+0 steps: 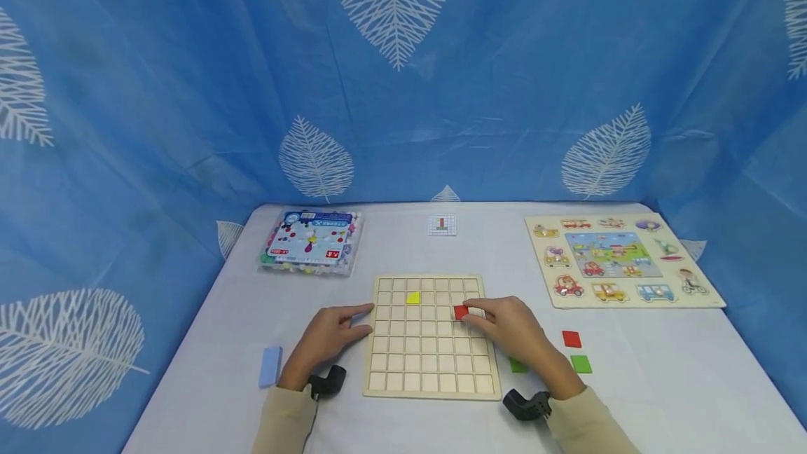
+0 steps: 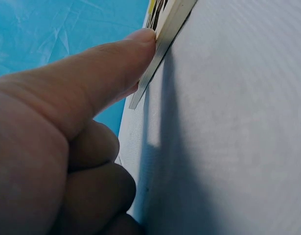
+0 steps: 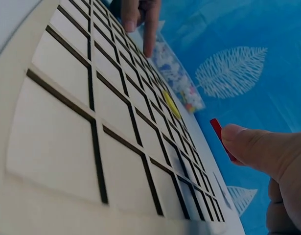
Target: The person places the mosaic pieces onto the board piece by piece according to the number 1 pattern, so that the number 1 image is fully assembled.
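Note:
A wooden grid board (image 1: 412, 345) lies on the table, with a yellow tile (image 1: 412, 298) in one of its upper cells. My right hand (image 1: 513, 324) pinches a red square tile (image 1: 461, 312) between thumb and finger. In the right wrist view that red tile (image 3: 221, 139) is held up above the grid, seen nearly edge-on. At the board's left edge, my left hand (image 1: 330, 335) rests its extended thumb and index finger. The left wrist view shows the thumb (image 2: 116, 63) against the board's rim (image 2: 165, 39), the other fingers curled under.
Right of the board lie a red tile (image 1: 571, 339), a green tile (image 1: 581, 364) and another green tile (image 1: 518, 366) partly under the right wrist. Farther back are a bead box (image 1: 309, 240), a pattern card (image 1: 442, 225) and a picture puzzle (image 1: 621, 261). A blue block (image 1: 270, 366) lies left.

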### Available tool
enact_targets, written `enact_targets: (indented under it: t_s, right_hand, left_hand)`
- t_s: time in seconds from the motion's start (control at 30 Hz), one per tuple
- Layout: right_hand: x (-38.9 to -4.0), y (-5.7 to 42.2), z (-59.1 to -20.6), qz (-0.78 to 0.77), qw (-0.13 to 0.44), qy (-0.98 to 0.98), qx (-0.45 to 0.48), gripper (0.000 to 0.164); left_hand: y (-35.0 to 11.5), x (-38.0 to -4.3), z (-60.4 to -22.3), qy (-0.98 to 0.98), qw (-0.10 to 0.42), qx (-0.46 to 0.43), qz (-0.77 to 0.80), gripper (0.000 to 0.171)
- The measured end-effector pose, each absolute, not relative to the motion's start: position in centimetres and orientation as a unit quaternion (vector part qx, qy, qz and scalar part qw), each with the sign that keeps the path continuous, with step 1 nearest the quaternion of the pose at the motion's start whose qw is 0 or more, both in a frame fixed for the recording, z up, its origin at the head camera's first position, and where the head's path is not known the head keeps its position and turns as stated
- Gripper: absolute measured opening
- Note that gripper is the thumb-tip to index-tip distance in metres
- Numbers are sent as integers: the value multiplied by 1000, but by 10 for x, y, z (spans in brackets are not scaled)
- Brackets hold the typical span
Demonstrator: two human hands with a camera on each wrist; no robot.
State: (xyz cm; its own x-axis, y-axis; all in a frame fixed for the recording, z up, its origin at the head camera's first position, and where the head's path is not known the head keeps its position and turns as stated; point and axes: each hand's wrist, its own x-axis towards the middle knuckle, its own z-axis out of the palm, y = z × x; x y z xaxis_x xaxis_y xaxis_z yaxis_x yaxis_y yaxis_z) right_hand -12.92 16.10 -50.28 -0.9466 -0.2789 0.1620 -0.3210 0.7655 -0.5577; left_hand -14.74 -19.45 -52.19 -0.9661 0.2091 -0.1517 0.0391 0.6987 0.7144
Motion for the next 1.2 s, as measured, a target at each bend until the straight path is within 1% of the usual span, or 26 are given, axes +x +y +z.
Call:
enact_targets:
  t_s: [0.17,0.5,1.1,1.2]
  right_hand:
    - [-133,150,-509,311,47,-934,171,33]
    - [-141,129,-508,308,66,-937,154,37]
    - [-156,101,-521,282,114,-936,178,27]
    - [-160,98,-524,287,111,-936,170,28]
  left_hand:
    - [-194,-147,-522,915,110,70,381,45]
    - [-193,-147,-521,916,111,69,380,44]
    - [-195,-148,-522,917,114,70,376,44]
    - [-195,-148,-521,917,114,69,376,44]
